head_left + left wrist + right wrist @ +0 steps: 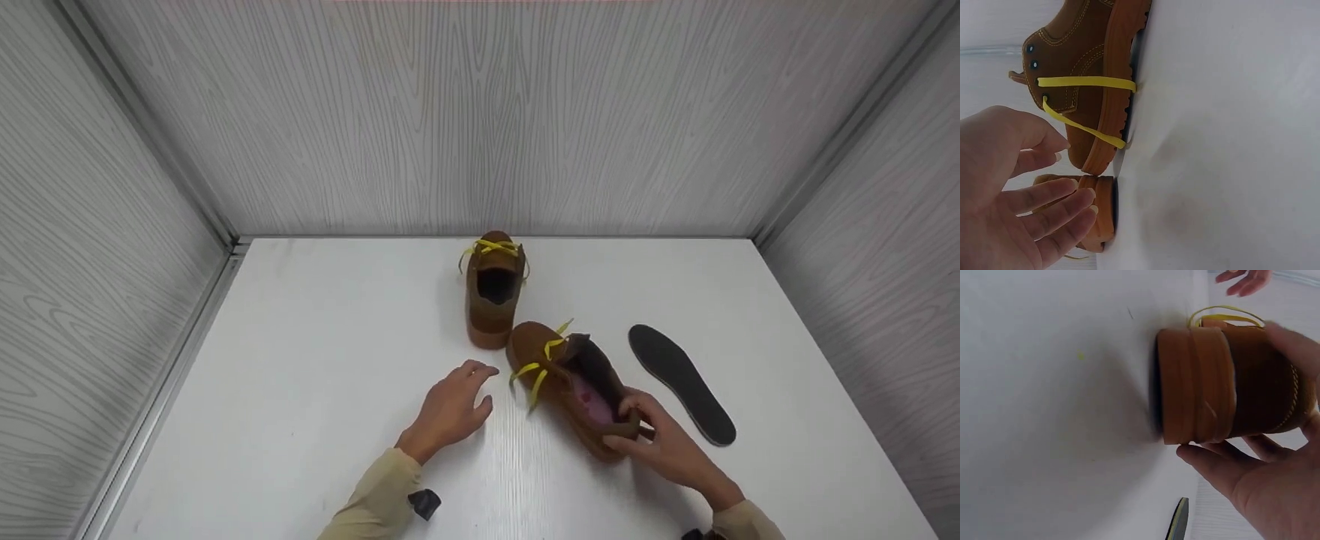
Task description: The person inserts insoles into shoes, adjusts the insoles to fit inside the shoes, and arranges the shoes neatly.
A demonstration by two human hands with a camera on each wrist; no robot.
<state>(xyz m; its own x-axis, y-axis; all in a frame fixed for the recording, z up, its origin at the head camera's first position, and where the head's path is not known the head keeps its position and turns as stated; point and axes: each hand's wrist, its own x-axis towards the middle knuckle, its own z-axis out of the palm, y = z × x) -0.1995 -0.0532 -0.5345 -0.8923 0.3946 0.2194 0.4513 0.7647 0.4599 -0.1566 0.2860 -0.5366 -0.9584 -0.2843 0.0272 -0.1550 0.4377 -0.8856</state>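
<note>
Nearer brown lace-up shoe (574, 412) sat right of centre on the desk (337, 337), heel contact unclear, toe pointing far-left, long axis diagonal. Right hand (664, 442) gripped its heel end; left hand (450, 409), grip wide, hovered near the toe. Second brown shoe (493, 313) stood beyond; dark insole (682, 384) lay right.

Wide lane here: bare surface (300, 322) is stretching from the left wall (82, 262) across to the left hand (450, 405), offering easy passage! Between that hand and the near shoe (570, 401), a tighter gap is running, and loose yellow laces (1086, 82) are poking into it. Farther ahead, the far shoe (491, 313) is blocking, its heel sitting close against the near shoe's toe. The right hand (664, 442) is gripping the near shoe's heel, crowding the strip beside the dark insole (679, 379); beyond, room is reaching toward the right wall (870, 187).
</note>
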